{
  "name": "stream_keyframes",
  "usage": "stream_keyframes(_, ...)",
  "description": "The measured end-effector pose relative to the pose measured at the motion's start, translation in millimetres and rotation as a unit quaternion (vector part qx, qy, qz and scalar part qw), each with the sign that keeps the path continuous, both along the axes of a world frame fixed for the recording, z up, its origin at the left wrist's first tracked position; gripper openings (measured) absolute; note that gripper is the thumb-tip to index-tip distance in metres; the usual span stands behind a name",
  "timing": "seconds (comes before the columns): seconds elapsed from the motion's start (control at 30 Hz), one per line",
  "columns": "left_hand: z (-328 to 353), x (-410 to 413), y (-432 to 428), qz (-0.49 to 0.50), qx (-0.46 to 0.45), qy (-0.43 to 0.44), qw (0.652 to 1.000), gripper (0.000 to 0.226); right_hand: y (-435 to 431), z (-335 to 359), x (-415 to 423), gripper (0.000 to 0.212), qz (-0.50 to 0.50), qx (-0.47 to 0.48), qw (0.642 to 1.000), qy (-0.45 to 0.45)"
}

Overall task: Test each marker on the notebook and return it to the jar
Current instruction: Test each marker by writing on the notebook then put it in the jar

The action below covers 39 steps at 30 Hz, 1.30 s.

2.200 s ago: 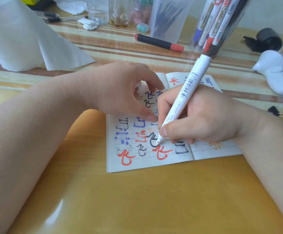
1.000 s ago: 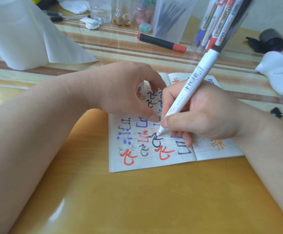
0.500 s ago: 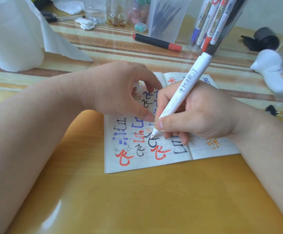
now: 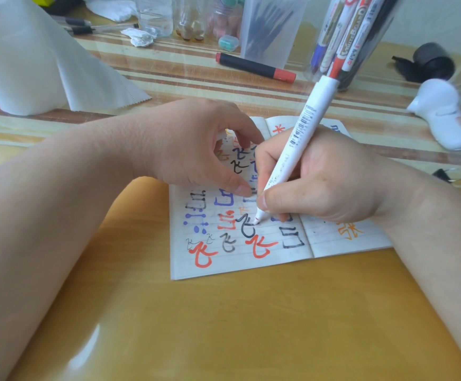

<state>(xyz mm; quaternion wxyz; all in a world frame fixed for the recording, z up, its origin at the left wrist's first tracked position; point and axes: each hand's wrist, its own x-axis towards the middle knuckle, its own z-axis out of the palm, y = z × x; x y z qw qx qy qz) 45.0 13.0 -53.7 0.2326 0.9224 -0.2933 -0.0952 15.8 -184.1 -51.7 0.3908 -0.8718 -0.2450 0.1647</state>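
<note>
Smudging is likely if the right hand [image 4: 328, 188], gripping the white marker [image 4: 298, 144] with its tip on the notebook [image 4: 223, 268], drags over the black stroke; left hand [image 4: 185, 149] presses the page, palm hidden.

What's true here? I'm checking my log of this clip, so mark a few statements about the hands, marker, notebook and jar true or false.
1. The right hand holds a white marker with its tip on the notebook. True.
2. The left hand is lifted off the notebook. False: its thumb presses on the open page.
3. A black marker with a red cap lies behind the notebook. True.
4. The jar is empty. False: it holds several markers.
</note>
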Motion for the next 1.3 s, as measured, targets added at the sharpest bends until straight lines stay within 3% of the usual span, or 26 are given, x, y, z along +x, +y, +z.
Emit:
stream_keyframes(0.3,-10,9,4,0.011,-0.041,-0.004,0.999,0.089,-6,-3,3,0.008,0.014,0.022,1.0,0.01)
stream_keyframes(0.37,-13,13,5,0.009,-0.057,-0.007,0.998,0.081,-11,-5,7,0.009,-0.016,0.113,0.991,0.062)
stream_keyframes(0.47,-20,17,7,0.016,-0.146,0.029,0.989,0.06,-17,-9,13,0.007,-0.085,0.314,0.935,0.139)
stream_keyframes(0.57,-24,15,7,0.001,-0.189,0.01,0.982,0.058,-18,-9,19,0.007,-0.129,0.416,0.893,0.111)
stream_keyframes(0.63,-23,13,4,-0.008,-0.225,0.015,0.974,0.068,-18,-9,21,0.01,-0.148,0.443,0.88,0.089)
stream_keyframes(0.8,-22,10,-3,-0.023,-0.327,0.08,0.941,0.086,-18,-9,22,0.013,-0.174,0.458,0.868,0.079)
stream_keyframes(0.9,-25,11,-6,-0.021,-0.341,0.106,0.934,0.093,-16,-9,21,0.015,-0.183,0.44,0.875,0.082)
stream_keyframes(1.17,-20,10,-6,-0.022,-0.311,0.09,0.946,0.084,-17,-8,19,0.007,-0.177,0.352,0.917,0.061)
stream_keyframes(1.3,-19,9,-6,-0.001,-0.29,0.047,0.956,0.067,-19,-11,20,0.008,-0.163,0.316,0.932,0.073)
